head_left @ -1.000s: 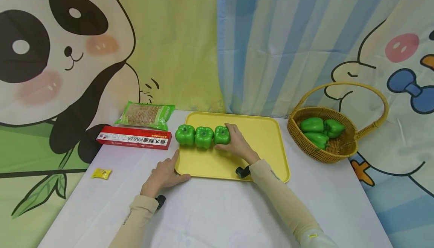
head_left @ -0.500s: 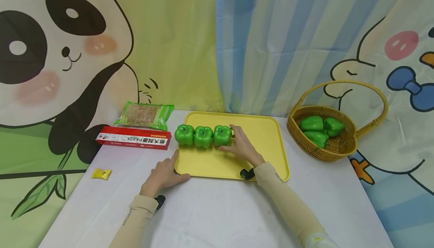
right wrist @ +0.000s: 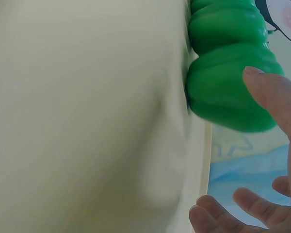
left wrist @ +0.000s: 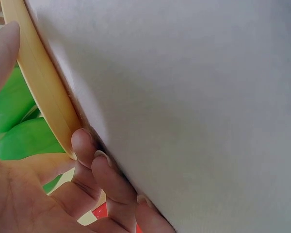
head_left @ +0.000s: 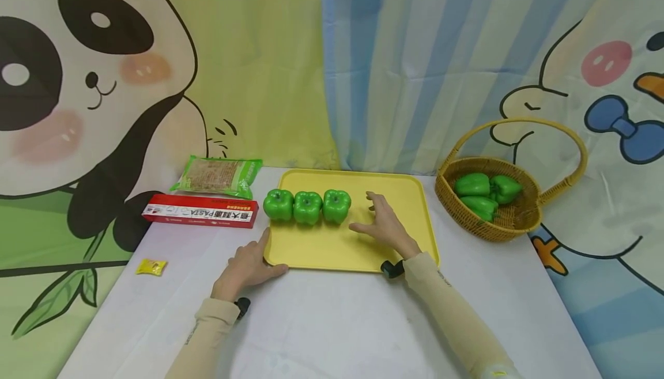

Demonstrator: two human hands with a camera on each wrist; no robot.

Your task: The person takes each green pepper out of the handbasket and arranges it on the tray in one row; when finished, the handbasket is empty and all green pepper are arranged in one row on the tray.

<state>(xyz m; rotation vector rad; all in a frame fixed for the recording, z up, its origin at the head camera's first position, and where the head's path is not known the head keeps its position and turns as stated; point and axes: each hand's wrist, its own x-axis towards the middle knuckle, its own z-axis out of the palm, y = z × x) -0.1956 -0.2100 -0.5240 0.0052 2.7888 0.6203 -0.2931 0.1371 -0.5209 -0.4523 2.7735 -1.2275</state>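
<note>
Three green bell peppers stand in a row on the yellow tray (head_left: 311,249), toward its left side: the left pepper (head_left: 278,205), the middle pepper (head_left: 308,208) and the right pepper (head_left: 336,206). My left hand (head_left: 249,266) rests at the tray's front left corner, thumb along the front edge and forefinger at the left edge. In the left wrist view its other fingers lie bent against the tablecloth. My right hand (head_left: 386,226) hovers over the tray, right of the row, with fingers and thumb spread and nothing between them.
A wicker basket (head_left: 461,218) with a tall handle stands at the right, holding more green peppers (head_left: 473,185). At the left lie a red pasta box (head_left: 199,211), a green-edged packet (head_left: 215,176) and a small yellow packet (head_left: 151,266). Curtains rise behind the table.
My right hand has let go of the right pepper and drawn away to the right, its fingers opening. The peppers stay in their row, and my left hand keeps its place at the corner.
</note>
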